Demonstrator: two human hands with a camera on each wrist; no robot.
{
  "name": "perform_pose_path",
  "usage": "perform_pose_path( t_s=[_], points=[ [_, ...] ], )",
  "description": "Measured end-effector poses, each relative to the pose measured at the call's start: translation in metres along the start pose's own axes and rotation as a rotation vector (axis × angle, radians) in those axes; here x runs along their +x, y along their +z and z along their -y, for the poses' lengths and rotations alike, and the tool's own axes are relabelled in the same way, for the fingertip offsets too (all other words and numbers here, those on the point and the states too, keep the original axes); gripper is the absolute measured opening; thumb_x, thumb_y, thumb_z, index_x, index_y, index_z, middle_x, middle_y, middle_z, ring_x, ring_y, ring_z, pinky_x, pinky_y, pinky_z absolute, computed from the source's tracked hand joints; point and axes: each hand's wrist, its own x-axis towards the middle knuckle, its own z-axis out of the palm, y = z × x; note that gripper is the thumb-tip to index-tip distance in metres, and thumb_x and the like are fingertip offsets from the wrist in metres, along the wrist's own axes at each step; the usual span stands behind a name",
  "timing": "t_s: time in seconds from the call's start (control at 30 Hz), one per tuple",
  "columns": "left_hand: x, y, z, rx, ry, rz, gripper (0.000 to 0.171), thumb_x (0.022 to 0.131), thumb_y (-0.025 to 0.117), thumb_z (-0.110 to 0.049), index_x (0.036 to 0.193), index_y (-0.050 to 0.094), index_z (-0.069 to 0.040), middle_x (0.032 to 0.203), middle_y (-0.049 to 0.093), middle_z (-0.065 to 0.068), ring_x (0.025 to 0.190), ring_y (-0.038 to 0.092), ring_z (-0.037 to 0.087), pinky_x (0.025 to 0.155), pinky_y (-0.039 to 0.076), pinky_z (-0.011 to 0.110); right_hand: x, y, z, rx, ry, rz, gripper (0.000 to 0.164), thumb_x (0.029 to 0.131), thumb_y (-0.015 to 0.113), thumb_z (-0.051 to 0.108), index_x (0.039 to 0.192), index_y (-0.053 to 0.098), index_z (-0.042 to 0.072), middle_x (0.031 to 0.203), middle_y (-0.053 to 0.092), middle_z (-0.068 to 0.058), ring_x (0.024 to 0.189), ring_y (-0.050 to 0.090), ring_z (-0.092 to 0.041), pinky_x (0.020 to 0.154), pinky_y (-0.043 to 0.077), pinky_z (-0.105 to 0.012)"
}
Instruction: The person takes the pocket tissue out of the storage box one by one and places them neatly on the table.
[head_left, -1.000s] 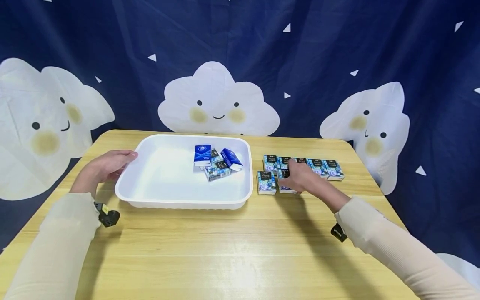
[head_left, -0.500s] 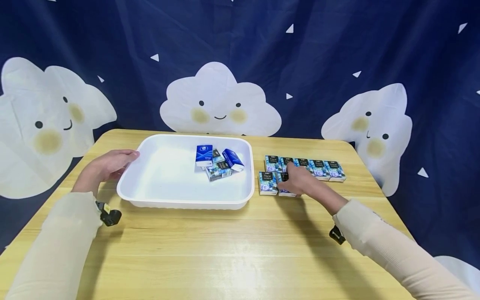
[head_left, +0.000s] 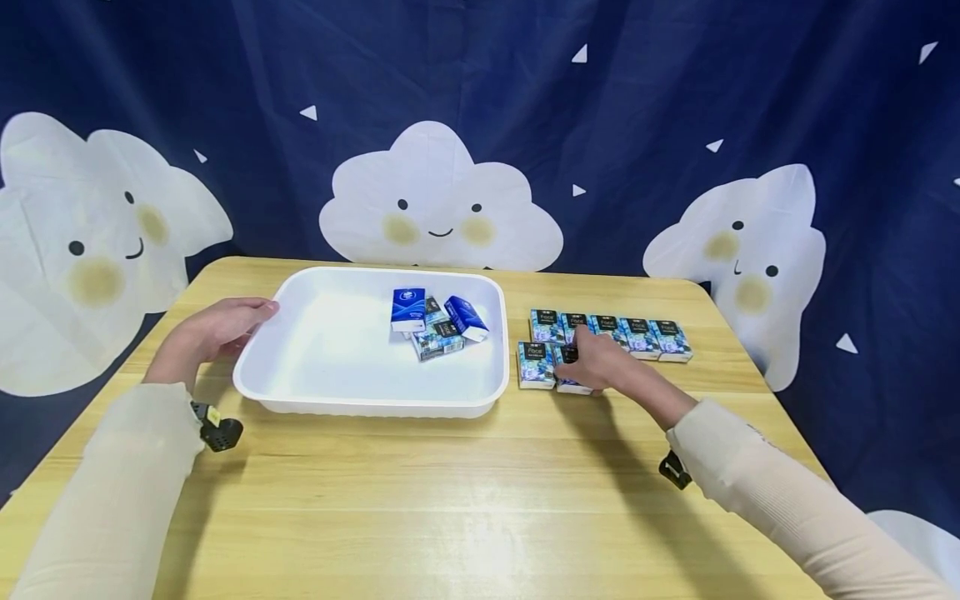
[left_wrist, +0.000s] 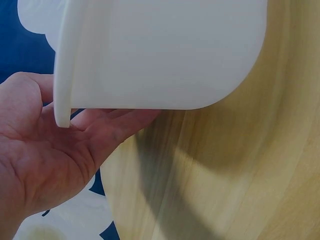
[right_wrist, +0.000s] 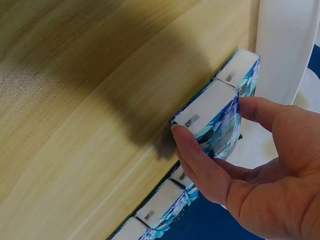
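My left hand holds the left rim of a white plastic tray, thumb on the rim and fingers reaching under the wall, as the left wrist view shows. With thumb and fingers my right hand pinches a blue floral tissue pack by its sides. That pack lies flush beside another floral pack in the front row, just right of the tray. Behind them runs a back row of several matching packs, partly covered by the right hand.
Inside the tray, toward its right side, lie a dark blue pack, a second blue pack tilted over, and floral packing beneath them. The wooden table ends at a dark blue cloud-print curtain.
The pack under my right hand has come slightly left, closing the narrow gap to its neighbour. My left hand stays at the tray rim; the head view has shifted a little.
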Motion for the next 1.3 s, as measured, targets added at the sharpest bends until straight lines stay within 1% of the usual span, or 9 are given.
perform_pose_path(
  t_s=[0.2,0.27,0.43,0.5,0.6,0.73,0.9,1.07,1.3],
  points=[
    [-0.001,0.0,0.0,-0.009,-0.002,0.004,0.077,0.109,0.027,-0.053,0.162,0.002,-0.003,0.158,0.027,0.028,0.132,0.04,0.041,0.085,0.048,0.03,-0.001,-0.002,0.001,-0.002,0.003,0.011,0.07,0.098,0.064,0.037,0.144,0.031,-0.005,0.12,0.062,-0.027,0.069,0.07,-0.023,0.075,0.055,-0.041],
    [-0.001,0.0,0.001,-0.013,0.001,0.005,0.077,0.109,0.027,-0.053,0.162,0.002,-0.002,0.158,0.027,0.028,0.133,0.039,0.041,0.086,0.049,0.03,-0.002,-0.003,0.001,-0.001,0.001,0.015,0.069,0.099,0.063,0.037,0.143,0.032,-0.005,0.117,0.063,-0.026,0.07,0.07,-0.023,0.075,0.055,-0.041],
    [-0.001,0.0,0.002,-0.021,0.008,0.008,0.077,0.109,0.027,-0.052,0.162,0.002,-0.002,0.158,0.028,0.029,0.135,0.04,0.042,0.087,0.051,0.03,-0.004,-0.006,0.0,-0.014,-0.031,0.016,0.06,0.099,0.064,0.034,0.137,0.038,-0.004,0.1,0.065,-0.019,0.07,0.071,-0.024,0.076,0.055,-0.042],
    [-0.001,-0.001,0.002,-0.021,0.007,0.007,0.077,0.109,0.027,-0.052,0.162,0.002,-0.002,0.158,0.027,0.029,0.134,0.04,0.042,0.087,0.05,0.03,-0.005,-0.008,0.0,-0.012,-0.045,0.024,0.056,0.099,0.065,0.031,0.135,0.04,-0.004,0.102,0.065,-0.021,0.07,0.072,-0.025,0.078,0.054,-0.042],
    [-0.001,-0.001,0.002,-0.019,0.002,0.003,0.078,0.109,0.027,-0.053,0.162,0.002,-0.002,0.158,0.027,0.029,0.135,0.039,0.042,0.087,0.05,0.03,-0.007,-0.01,0.0,0.016,-0.051,0.048,0.052,0.097,0.068,0.026,0.133,0.043,-0.003,0.114,0.063,-0.029,0.07,0.072,-0.027,0.078,0.055,-0.041],
    [-0.002,-0.001,0.002,-0.019,0.002,0.002,0.078,0.108,0.027,-0.053,0.161,0.002,-0.002,0.158,0.027,0.029,0.134,0.04,0.042,0.086,0.05,0.03,-0.008,-0.011,0.001,0.039,-0.04,0.074,0.054,0.095,0.07,0.022,0.134,0.043,-0.003,0.123,0.059,-0.034,0.071,0.072,-0.028,0.08,0.055,-0.041],
    [-0.003,-0.001,0.001,-0.015,0.007,-0.001,0.078,0.108,0.027,-0.053,0.162,0.003,-0.002,0.156,0.029,0.028,0.131,0.042,0.04,0.084,0.05,0.029,-0.007,-0.011,0.0,0.033,-0.033,0.086,0.056,0.093,0.072,0.02,0.135,0.043,-0.002,0.123,0.06,-0.033,0.072,0.072,-0.027,0.086,0.053,-0.045],
    [-0.003,-0.001,0.001,-0.012,0.003,0.001,0.078,0.108,0.026,-0.053,0.161,0.002,-0.002,0.158,0.028,0.029,0.133,0.04,0.041,0.085,0.049,0.028,-0.005,-0.011,-0.001,0.042,-0.034,0.081,0.058,0.092,0.073,0.021,0.136,0.042,-0.002,0.125,0.059,-0.033,0.073,0.072,-0.026,0.09,0.051,-0.047],
    [-0.004,-0.001,-0.001,-0.015,-0.001,0.006,0.078,0.108,0.027,-0.054,0.162,0.001,-0.002,0.159,0.026,0.029,0.136,0.038,0.042,0.087,0.049,0.029,-0.005,-0.009,-0.002,0.037,-0.03,0.07,0.06,0.093,0.073,0.024,0.137,0.041,-0.001,0.126,0.06,-0.031,0.074,0.072,-0.024,0.088,0.051,-0.047]
  ],
)
